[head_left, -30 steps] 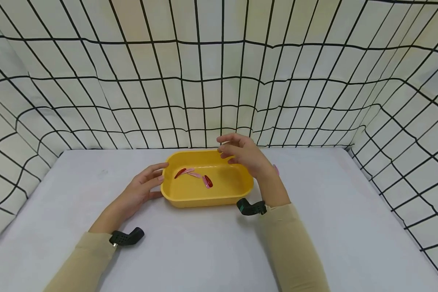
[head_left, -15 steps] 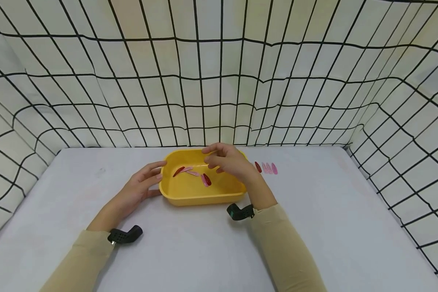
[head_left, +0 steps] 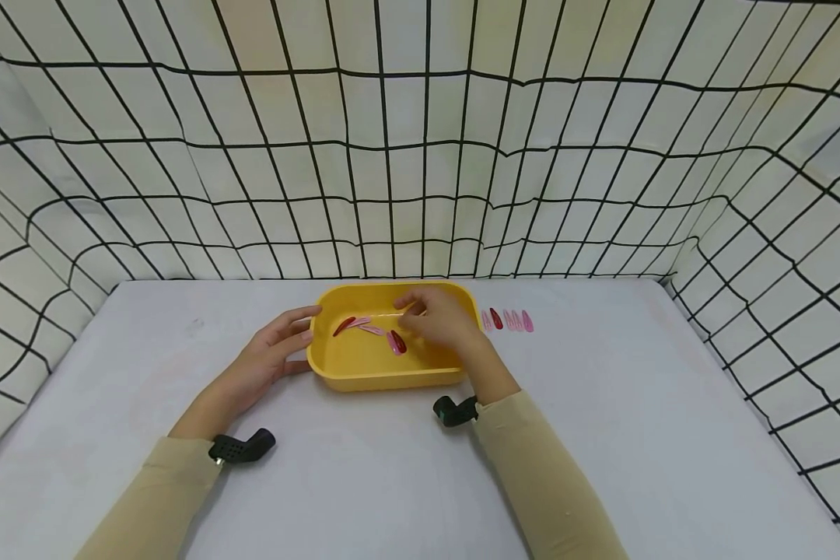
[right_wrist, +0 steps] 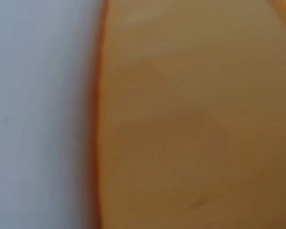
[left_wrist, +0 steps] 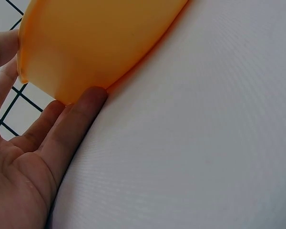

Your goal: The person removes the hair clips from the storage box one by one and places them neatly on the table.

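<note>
A yellow tray [head_left: 385, 383] stands on the table, with several pink and red snap hair clips [head_left: 371, 330] inside its left and middle part. At its left end my left hand [head_left: 274, 348] touches the wall with extended fingers; the left wrist view shows fingertips [left_wrist: 93, 98] against the tray's lower edge. Over the tray's right half is my right hand [head_left: 437, 315], its fingers bent, a gap between thumb and forefinger, and nothing visible between them. A dark red clip [head_left: 398, 341] lies closest below it. The right wrist view is blurred and shows only the tray's outer wall [right_wrist: 195, 119].
To the right of the tray, a row of pink and red hair clips [head_left: 495, 319] lies on the white table [head_left: 364, 467]. Black netting [head_left: 420, 148] over pale walls rises behind the table and along both sides.
My right hand has moved left and down into the tray, uncovering the row of clips on the right. The left hand stays at the tray's left end.
</note>
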`<state>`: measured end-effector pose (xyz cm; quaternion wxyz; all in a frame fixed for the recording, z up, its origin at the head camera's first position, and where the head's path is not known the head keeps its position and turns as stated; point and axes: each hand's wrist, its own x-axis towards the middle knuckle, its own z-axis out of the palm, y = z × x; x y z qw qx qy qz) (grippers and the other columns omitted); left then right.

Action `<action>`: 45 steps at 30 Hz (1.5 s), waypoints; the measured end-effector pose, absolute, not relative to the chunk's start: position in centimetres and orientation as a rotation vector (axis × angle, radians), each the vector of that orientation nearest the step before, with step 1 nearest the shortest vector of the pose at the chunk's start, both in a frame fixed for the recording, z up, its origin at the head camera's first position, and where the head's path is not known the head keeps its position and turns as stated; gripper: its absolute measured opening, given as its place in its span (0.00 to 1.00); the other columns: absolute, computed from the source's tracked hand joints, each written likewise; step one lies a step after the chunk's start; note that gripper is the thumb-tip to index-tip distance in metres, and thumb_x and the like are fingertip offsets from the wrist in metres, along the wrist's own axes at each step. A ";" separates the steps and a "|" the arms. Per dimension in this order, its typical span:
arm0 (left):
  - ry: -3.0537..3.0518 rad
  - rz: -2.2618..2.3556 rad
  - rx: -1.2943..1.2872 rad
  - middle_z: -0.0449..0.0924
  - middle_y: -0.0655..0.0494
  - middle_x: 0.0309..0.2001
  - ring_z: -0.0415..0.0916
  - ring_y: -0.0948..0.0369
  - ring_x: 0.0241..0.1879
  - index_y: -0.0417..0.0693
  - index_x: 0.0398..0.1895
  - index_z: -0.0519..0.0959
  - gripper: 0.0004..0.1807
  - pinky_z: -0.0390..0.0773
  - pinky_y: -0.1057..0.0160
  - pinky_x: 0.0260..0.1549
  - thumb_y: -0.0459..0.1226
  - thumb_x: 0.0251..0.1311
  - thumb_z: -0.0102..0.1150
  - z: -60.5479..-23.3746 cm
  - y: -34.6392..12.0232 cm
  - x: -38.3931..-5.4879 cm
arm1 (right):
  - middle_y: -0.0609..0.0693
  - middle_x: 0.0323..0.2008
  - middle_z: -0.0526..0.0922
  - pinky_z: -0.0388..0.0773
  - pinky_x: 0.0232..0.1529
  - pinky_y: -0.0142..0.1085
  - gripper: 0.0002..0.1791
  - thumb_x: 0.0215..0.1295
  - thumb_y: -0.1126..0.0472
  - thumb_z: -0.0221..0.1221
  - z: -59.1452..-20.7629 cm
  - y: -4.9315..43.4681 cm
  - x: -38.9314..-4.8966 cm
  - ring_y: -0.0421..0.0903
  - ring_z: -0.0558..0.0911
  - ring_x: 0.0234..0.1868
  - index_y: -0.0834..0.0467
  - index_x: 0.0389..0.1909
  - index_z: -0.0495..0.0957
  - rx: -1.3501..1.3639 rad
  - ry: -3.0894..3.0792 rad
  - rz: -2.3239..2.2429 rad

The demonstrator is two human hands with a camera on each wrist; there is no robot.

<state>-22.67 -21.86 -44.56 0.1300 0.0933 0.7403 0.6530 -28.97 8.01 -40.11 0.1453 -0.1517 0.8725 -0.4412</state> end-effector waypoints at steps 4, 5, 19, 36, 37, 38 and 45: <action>2.149 1.897 0.270 0.55 0.43 0.75 0.70 0.56 0.62 0.54 0.75 0.59 0.30 0.82 0.61 0.51 0.48 0.75 0.49 -44.4 -21.7 -22.7 | 0.49 0.39 0.81 0.78 0.37 0.33 0.16 0.65 0.57 0.65 -40.6 7.5 -29.0 0.47 0.78 0.37 0.54 0.53 0.81 -0.442 2.641 -1.030; 2.148 1.900 0.269 0.55 0.43 0.75 0.70 0.56 0.63 0.54 0.75 0.60 0.29 0.82 0.61 0.51 0.48 0.75 0.50 -44.4 -21.7 -22.7 | 0.49 0.39 0.80 0.77 0.38 0.33 0.17 0.64 0.56 0.66 -40.7 7.3 -29.0 0.46 0.77 0.38 0.52 0.53 0.81 -0.435 2.661 -0.972; 2.137 1.916 0.267 0.55 0.42 0.75 0.71 0.55 0.62 0.51 0.76 0.59 0.30 0.83 0.61 0.51 0.47 0.75 0.50 -44.3 -21.6 -22.6 | 0.47 0.40 0.78 0.75 0.49 0.38 0.14 0.62 0.55 0.68 -40.8 6.6 -28.0 0.46 0.74 0.45 0.46 0.49 0.83 -0.455 2.717 -0.719; 2.135 1.920 0.262 0.56 0.42 0.74 0.72 0.57 0.61 0.51 0.75 0.59 0.31 0.83 0.61 0.51 0.48 0.74 0.51 -44.3 -21.6 -22.6 | 0.49 0.33 0.78 0.74 0.33 0.32 0.12 0.61 0.63 0.68 -40.8 6.6 -28.0 0.46 0.76 0.34 0.48 0.43 0.80 -0.367 2.631 -0.872; 2.136 1.920 0.260 0.56 0.42 0.74 0.72 0.56 0.61 0.51 0.75 0.59 0.30 0.83 0.61 0.51 0.47 0.74 0.51 -44.3 -21.6 -22.6 | 0.49 0.34 0.78 0.75 0.34 0.32 0.12 0.61 0.63 0.67 -40.7 6.6 -28.0 0.46 0.76 0.34 0.48 0.43 0.81 -0.365 2.627 -0.876; 2.139 1.919 0.256 0.56 0.42 0.74 0.72 0.56 0.61 0.51 0.75 0.59 0.30 0.83 0.61 0.51 0.47 0.75 0.50 -44.3 -21.6 -22.6 | 0.49 0.34 0.78 0.75 0.34 0.33 0.12 0.61 0.63 0.68 -40.7 6.6 -28.0 0.46 0.76 0.35 0.48 0.43 0.81 -0.364 2.621 -0.883; 2.145 1.916 0.227 0.56 0.42 0.74 0.70 0.54 0.63 0.52 0.76 0.59 0.29 0.82 0.61 0.51 0.46 0.75 0.50 -44.1 -21.4 -22.6 | 0.49 0.37 0.79 0.75 0.36 0.33 0.11 0.60 0.63 0.67 -40.5 7.1 -28.2 0.47 0.76 0.38 0.51 0.44 0.84 -0.376 2.544 -0.974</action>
